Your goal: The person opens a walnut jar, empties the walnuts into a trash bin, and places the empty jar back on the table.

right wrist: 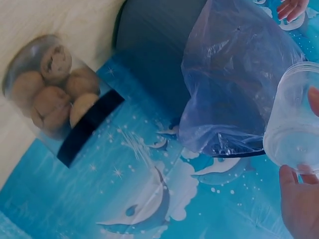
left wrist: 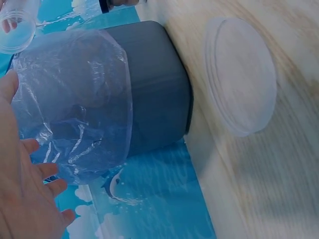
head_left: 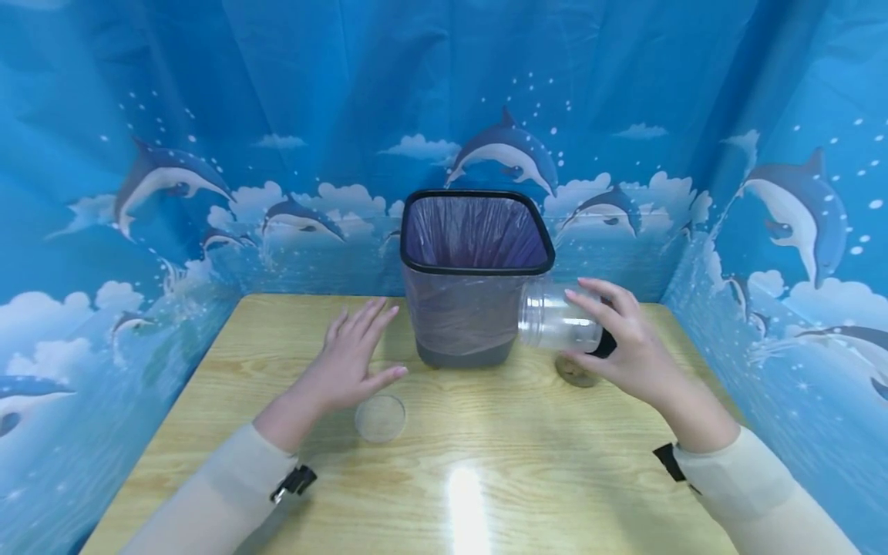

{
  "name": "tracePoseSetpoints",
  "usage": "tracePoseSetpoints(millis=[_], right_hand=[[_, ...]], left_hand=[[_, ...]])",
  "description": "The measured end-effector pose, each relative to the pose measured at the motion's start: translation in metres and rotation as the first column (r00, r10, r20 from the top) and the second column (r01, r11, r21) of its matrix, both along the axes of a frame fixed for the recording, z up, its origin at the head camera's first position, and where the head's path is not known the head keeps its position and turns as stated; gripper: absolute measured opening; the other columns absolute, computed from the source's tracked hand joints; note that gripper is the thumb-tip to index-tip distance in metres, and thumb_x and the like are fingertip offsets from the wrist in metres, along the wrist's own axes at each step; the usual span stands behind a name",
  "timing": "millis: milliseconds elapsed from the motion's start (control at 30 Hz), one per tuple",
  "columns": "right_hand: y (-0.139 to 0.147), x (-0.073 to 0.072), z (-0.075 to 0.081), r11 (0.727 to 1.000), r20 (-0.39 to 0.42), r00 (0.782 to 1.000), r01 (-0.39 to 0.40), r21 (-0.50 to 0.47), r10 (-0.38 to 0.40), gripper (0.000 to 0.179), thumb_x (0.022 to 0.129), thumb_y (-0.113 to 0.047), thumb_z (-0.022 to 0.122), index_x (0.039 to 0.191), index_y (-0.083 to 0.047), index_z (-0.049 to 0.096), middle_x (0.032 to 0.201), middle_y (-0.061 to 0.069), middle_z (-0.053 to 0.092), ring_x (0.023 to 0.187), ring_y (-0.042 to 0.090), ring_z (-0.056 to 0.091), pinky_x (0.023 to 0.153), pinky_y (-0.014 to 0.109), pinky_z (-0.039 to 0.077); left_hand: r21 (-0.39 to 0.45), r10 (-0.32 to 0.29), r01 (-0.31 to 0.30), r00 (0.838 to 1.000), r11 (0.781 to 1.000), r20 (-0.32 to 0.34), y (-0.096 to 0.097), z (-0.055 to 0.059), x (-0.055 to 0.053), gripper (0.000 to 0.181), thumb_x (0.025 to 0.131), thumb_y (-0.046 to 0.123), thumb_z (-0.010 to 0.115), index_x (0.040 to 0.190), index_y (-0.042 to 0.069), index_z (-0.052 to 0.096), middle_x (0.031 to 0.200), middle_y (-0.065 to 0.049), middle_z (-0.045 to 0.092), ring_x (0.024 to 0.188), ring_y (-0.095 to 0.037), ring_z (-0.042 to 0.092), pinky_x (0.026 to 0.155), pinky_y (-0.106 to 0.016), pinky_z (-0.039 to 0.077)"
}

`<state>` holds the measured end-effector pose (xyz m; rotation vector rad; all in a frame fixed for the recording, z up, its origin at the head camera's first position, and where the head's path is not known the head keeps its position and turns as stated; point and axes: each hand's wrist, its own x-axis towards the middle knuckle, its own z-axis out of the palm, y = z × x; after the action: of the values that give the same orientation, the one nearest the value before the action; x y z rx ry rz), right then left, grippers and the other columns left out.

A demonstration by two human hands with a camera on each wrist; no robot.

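Observation:
My right hand [head_left: 627, 343] grips a clear plastic jar [head_left: 548, 320] by its base end, thumb below and fingers above. The jar lies sideways in the air with its open mouth toward the left, overlapping the right side of the trash bin [head_left: 465, 358]; nothing shows inside it. Left of the bin, my left hand [head_left: 350, 362] hovers palm down with fingers spread, holding nothing. A round clear lid [head_left: 380, 418] lies on the table just below the left thumb; the left wrist view shows this lid [left wrist: 244, 74] larger.
A purple translucent bag [head_left: 479, 231] lines the bin, folded over its black rim. Behind my right hand stands a black-lidded jar of walnuts [right wrist: 65, 94], mostly hidden in the head view. Blue dolphin-print curtains [head_left: 347, 116] enclose the wooden table [head_left: 527, 462] at back and sides.

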<state>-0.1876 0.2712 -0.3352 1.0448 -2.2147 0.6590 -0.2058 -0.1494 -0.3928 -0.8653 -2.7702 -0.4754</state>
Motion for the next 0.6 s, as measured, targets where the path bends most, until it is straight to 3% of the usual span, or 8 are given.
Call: tracePoseSetpoints(millis=[33, 100, 200, 267, 600], right_hand=[[0.000, 0.001, -0.001, 1.000, 0.025, 1.000, 0.016, 0.004, -0.016, 0.071, 0.091, -0.055, 0.061, 0.144, -0.008, 0.053, 0.145, 0.024, 0.043, 0.134, 0.036, 0.040, 0.108, 0.019, 0.030], [0.001, 0.001, -0.003, 1.000, 0.067, 0.997, 0.031, 0.001, -0.031, 0.073, 0.086, -0.044, 0.076, 0.146, -0.010, 0.052, 0.147, 0.022, 0.042, 0.136, 0.033, 0.040, 0.107, 0.020, 0.031], [0.000, 0.003, -0.006, 0.999, 0.125, 0.991, 0.045, -0.006, -0.044, 0.087, 0.071, -0.017, 0.092, 0.147, -0.010, 0.050, 0.149, 0.020, 0.041, 0.135, 0.032, 0.039, 0.105, 0.017, 0.032], [-0.001, 0.004, -0.008, 0.999, 0.152, 0.987, 0.053, -0.010, -0.050, 0.096, 0.062, 0.001, 0.093, 0.147, -0.010, 0.050, 0.149, 0.020, 0.040, 0.134, 0.033, 0.040, 0.103, 0.016, 0.033], [-0.006, 0.007, -0.020, 0.995, 0.250, 0.965, 0.091, -0.030, -0.081, 0.094, 0.062, 0.001, 0.093, 0.146, -0.014, 0.052, 0.150, 0.012, 0.042, 0.134, 0.035, 0.041, 0.101, 0.016, 0.036]], left_hand=[[-0.003, 0.000, 0.000, 1.000, 1.000, 0.007, 0.000, -0.001, 0.000, 0.090, 0.095, 0.061, 0.055, 0.161, 0.015, 0.015, 0.167, -0.012, 0.007, 0.152, -0.034, 0.007, 0.117, -0.064, 0.002], [-0.007, -0.001, 0.001, 1.000, 1.000, 0.015, -0.001, -0.003, 0.001, 0.090, 0.095, 0.061, 0.055, 0.162, 0.015, 0.014, 0.167, -0.012, 0.006, 0.152, -0.034, 0.007, 0.117, -0.063, 0.002], [-0.006, -0.006, 0.006, 1.000, 1.000, 0.016, -0.003, -0.006, 0.002, 0.090, 0.096, 0.061, 0.053, 0.161, 0.015, 0.014, 0.167, -0.013, 0.007, 0.152, -0.034, 0.009, 0.117, -0.063, 0.004], [0.004, -0.013, 0.013, 1.000, 1.000, 0.014, -0.003, -0.008, 0.003, 0.089, 0.095, 0.061, 0.054, 0.161, 0.013, 0.016, 0.167, -0.014, 0.008, 0.152, -0.035, 0.010, 0.116, -0.064, 0.005], [0.004, -0.016, 0.015, 0.997, 1.000, 0.069, -0.007, -0.018, 0.006, 0.089, 0.096, 0.056, 0.058, 0.161, 0.014, 0.015, 0.166, -0.014, 0.009, 0.152, -0.034, 0.010, 0.117, -0.063, 0.005]])
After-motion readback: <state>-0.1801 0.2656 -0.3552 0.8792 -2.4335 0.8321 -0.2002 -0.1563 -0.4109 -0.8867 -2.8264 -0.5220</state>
